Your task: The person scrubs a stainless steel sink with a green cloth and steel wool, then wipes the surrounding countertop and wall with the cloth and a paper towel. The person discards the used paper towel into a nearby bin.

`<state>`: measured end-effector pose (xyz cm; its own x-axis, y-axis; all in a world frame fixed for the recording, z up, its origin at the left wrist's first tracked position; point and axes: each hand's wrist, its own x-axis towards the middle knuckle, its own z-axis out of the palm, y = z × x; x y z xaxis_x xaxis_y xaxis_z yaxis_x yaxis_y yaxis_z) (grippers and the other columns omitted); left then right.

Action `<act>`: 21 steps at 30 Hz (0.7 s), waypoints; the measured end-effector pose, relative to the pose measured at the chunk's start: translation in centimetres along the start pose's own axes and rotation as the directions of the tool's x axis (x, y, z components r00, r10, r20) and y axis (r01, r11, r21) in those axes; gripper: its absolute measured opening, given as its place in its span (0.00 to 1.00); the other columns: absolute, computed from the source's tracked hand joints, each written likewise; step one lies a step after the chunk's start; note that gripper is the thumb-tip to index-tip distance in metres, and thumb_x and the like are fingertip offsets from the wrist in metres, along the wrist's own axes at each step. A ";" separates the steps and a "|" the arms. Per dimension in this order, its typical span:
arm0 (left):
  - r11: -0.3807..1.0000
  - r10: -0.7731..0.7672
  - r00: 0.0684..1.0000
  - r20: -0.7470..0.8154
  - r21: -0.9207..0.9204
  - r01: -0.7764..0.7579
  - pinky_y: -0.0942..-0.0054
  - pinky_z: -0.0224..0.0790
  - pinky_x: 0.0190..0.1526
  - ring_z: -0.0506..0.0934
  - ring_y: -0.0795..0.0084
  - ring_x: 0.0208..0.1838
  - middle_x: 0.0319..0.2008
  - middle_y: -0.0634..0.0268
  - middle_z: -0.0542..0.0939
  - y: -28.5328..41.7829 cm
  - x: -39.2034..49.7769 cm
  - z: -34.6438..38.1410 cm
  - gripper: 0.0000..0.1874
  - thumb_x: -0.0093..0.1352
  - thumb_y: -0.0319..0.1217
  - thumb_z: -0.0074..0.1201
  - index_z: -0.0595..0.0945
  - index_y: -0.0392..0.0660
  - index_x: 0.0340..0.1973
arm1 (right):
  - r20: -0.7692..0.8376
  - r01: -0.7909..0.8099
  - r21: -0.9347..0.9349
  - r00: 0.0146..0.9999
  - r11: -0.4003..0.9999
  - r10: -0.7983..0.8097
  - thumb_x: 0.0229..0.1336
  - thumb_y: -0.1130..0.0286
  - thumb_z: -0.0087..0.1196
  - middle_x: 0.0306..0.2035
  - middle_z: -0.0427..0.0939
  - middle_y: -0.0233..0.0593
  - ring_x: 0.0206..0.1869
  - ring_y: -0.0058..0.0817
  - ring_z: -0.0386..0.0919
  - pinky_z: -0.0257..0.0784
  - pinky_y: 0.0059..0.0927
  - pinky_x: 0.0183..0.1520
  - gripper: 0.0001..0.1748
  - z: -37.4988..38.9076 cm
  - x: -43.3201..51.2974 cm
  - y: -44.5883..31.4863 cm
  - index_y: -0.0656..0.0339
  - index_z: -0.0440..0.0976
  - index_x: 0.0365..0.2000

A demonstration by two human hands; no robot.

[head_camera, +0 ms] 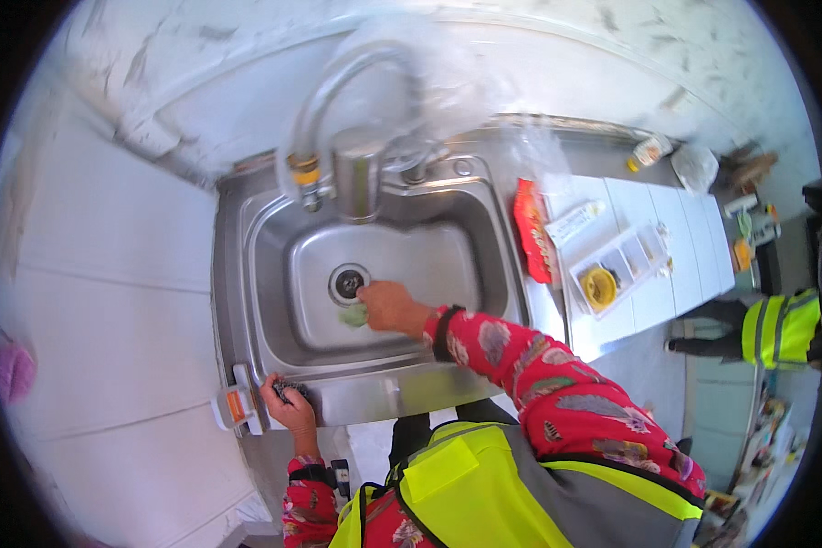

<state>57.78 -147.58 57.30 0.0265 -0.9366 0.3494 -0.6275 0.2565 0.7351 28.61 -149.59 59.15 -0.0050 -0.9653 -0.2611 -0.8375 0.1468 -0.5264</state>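
A stainless steel sink [425, 267] lies before me, with a round drain [349, 282] in its floor. My right hand [389, 306] reaches into the basin beside the drain, its fingers closed on a pale green cloth or sponge [354, 315]. Near the sink's front left corner, my left hand [288, 405] grips a dark metal scouring pad [290, 391]. Over the back of the basin stand a steel cylinder [357, 175] and a curved hose [315, 96] with a brass-coloured fitting; both look blurred.
Right of the sink, a white panelled surface [647, 294] bears a red packet [534, 229] and a white divided tray [630, 260] with a yellow round container [599, 288]. An orange-and-white holder [234, 407] sits at the left front corner. A person in a yellow vest [781, 330] is far right.
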 end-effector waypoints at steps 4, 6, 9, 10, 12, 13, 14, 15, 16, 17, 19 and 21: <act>0.999 0.046 0.998 -0.049 0.001 -0.046 0.64 0.69 0.47 0.76 0.58 0.40 0.38 0.53 0.77 -0.9 -0.2 0.4 0.20 0.59 0.24 0.40 0.76 0.33 0.46 | -0.222 0.098 0.518 0.975 0.850 0.022 0.43 0.72 0.52 0.36 0.79 0.51 0.39 0.45 0.78 0.73 0.39 0.44 0.16 2.0 -6.7 0.9 0.64 0.76 0.37; 0.998 0.045 0.998 -0.046 0.036 -0.044 0.64 0.70 0.46 0.76 0.59 0.40 0.38 0.53 0.77 -1.4 0.0 0.4 0.20 0.59 0.24 0.39 0.76 0.34 0.46 | -0.141 0.038 0.609 0.988 0.792 0.061 0.43 0.73 0.51 0.36 0.79 0.47 0.40 0.39 0.78 0.72 0.37 0.43 0.16 1.7 -10.0 2.2 0.65 0.76 0.37; 0.999 0.026 0.999 -0.037 0.021 -0.026 0.67 0.71 0.44 0.77 0.62 0.37 0.36 0.55 0.78 -1.9 1.1 0.2 0.18 0.59 0.23 0.42 0.77 0.35 0.44 | 0.094 -0.139 0.919 0.986 0.368 0.139 0.46 0.76 0.48 0.38 0.79 0.39 0.41 0.30 0.78 0.75 0.36 0.41 0.20 -0.1 -14.6 4.9 0.63 0.75 0.43; 1.000 -0.016 1.000 -0.003 -0.005 0.016 0.68 0.71 0.44 0.77 0.63 0.37 0.35 0.56 0.78 -1.9 1.6 0.1 0.17 0.59 0.22 0.42 0.77 0.35 0.44 | 0.114 -0.144 0.953 0.986 0.265 0.125 0.47 0.77 0.46 0.40 0.79 0.39 0.41 0.29 0.78 0.78 0.39 0.41 0.23 -0.8 -16.0 6.0 0.62 0.73 0.48; 0.933 -0.236 0.971 0.028 -0.273 0.234 0.71 0.71 0.43 0.77 0.70 0.35 0.33 0.60 0.79 -1.5 2.2 -0.2 0.15 0.59 0.20 0.44 0.77 0.36 0.41 | 0.158 -0.145 0.971 0.986 -0.189 0.057 0.49 0.75 0.45 0.45 0.77 0.40 0.43 0.32 0.78 0.79 0.45 0.44 0.28 -2.1 -18.4 7.7 0.61 0.69 0.54; 0.868 -0.298 0.951 0.078 -0.393 0.304 0.73 0.71 0.42 0.77 0.72 0.36 0.32 0.62 0.79 -0.9 2.1 -0.3 0.14 0.60 0.18 0.44 0.78 0.38 0.40 | 0.135 -0.128 0.962 0.991 -0.242 0.009 0.49 0.74 0.44 0.47 0.76 0.41 0.44 0.33 0.77 0.79 0.46 0.44 0.29 -2.6 -19.3 8.4 0.61 0.68 0.56; 0.819 -0.339 0.927 0.159 -0.435 0.374 0.73 0.72 0.42 0.77 0.72 0.36 0.32 0.62 0.80 -0.1 1.9 0.0 0.14 0.60 0.18 0.44 0.78 0.39 0.41 | 0.127 -0.132 0.947 0.991 -0.294 -0.035 0.50 0.73 0.44 0.48 0.76 0.42 0.44 0.33 0.77 0.78 0.47 0.45 0.31 -3.2 -20.1 9.0 0.61 0.66 0.58; 0.757 -0.370 0.897 0.241 -0.481 0.442 0.74 0.72 0.42 0.78 0.72 0.36 0.32 0.62 0.80 1.0 1.3 0.2 0.14 0.61 0.19 0.44 0.78 0.40 0.41 | 0.103 -0.120 0.932 0.992 -0.342 -0.067 0.50 0.71 0.44 0.49 0.75 0.43 0.45 0.34 0.77 0.78 0.49 0.45 0.32 -3.7 -20.8 9.5 0.61 0.64 0.59; 0.727 -0.337 0.874 0.349 -0.493 0.477 0.72 0.73 0.42 0.78 0.70 0.36 0.34 0.59 0.81 2.3 0.4 0.7 0.15 0.61 0.19 0.44 0.78 0.40 0.43 | 0.124 -0.146 0.922 0.989 -0.358 -0.082 0.51 0.70 0.44 0.50 0.75 0.43 0.46 0.35 0.76 0.78 0.49 0.46 0.32 -4.0 -21.4 9.8 0.61 0.63 0.60; 0.683 -0.318 0.825 0.467 -0.491 0.541 0.71 0.74 0.41 0.79 0.69 0.37 0.35 0.57 0.82 3.8 -0.7 1.3 0.16 0.61 0.20 0.44 0.78 0.40 0.45 | 0.129 -0.152 0.916 0.988 -0.370 -0.087 0.51 0.69 0.43 0.50 0.74 0.44 0.47 0.36 0.76 0.78 0.49 0.46 0.33 -4.4 -21.9 10.1 0.61 0.63 0.61; 0.659 -0.259 0.757 0.599 -0.463 0.592 0.69 0.76 0.41 0.80 0.66 0.38 0.37 0.55 0.82 7.3 -3.0 3.2 0.17 0.61 0.21 0.44 0.78 0.39 0.45 | 0.126 -0.168 0.915 0.983 -0.366 -0.136 0.52 0.67 0.43 0.51 0.74 0.45 0.47 0.37 0.76 0.77 0.50 0.47 0.33 -5.0 -22.8 10.6 0.62 0.62 0.61; 0.507 -0.185 0.642 0.744 -0.487 0.711 0.71 0.74 0.45 0.80 0.68 0.40 0.37 0.57 0.82 10.6 -5.2 4.7 0.17 0.61 0.20 0.45 0.78 0.39 0.45 | 0.151 -0.210 0.924 0.968 -0.321 -0.198 0.52 0.67 0.44 0.52 0.74 0.46 0.47 0.38 0.76 0.77 0.51 0.47 0.34 -5.5 -23.7 11.1 0.63 0.61 0.61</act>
<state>47.38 -141.12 60.56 -0.4460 -0.8262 -0.3441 0.0797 -0.4196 0.9042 16.44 -126.30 63.95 0.2436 -0.9312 -0.2711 0.7746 0.3550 -0.5235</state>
